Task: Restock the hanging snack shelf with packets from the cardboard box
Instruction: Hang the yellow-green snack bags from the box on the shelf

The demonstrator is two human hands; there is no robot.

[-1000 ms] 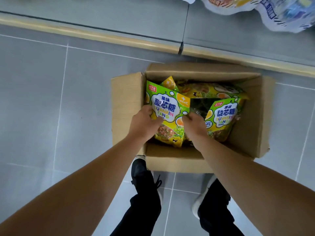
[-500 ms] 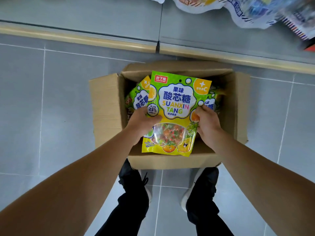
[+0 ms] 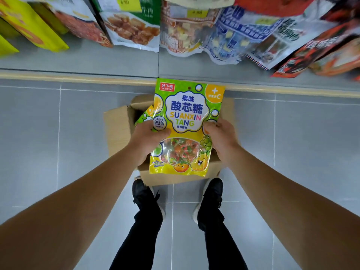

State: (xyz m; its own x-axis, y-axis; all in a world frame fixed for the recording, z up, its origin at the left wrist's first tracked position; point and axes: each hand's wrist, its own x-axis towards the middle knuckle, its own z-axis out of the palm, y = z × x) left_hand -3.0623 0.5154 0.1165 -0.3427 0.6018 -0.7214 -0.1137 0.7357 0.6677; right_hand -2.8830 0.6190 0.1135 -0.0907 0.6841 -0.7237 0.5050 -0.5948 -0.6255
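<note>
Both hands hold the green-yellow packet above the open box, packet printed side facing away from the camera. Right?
Not quite. In the head view the packet shows its printed front to the camera. The rest holds: left hand and right hand grip its sides above the open box.

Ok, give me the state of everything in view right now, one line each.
Candy packet: upright, front facing the camera, lifted above the box.
Left hand: grips the packet's left edge.
Right hand: grips its right edge.
Cardboard box: open, another packet inside.
Hanging snack packets: on display above.
</note>
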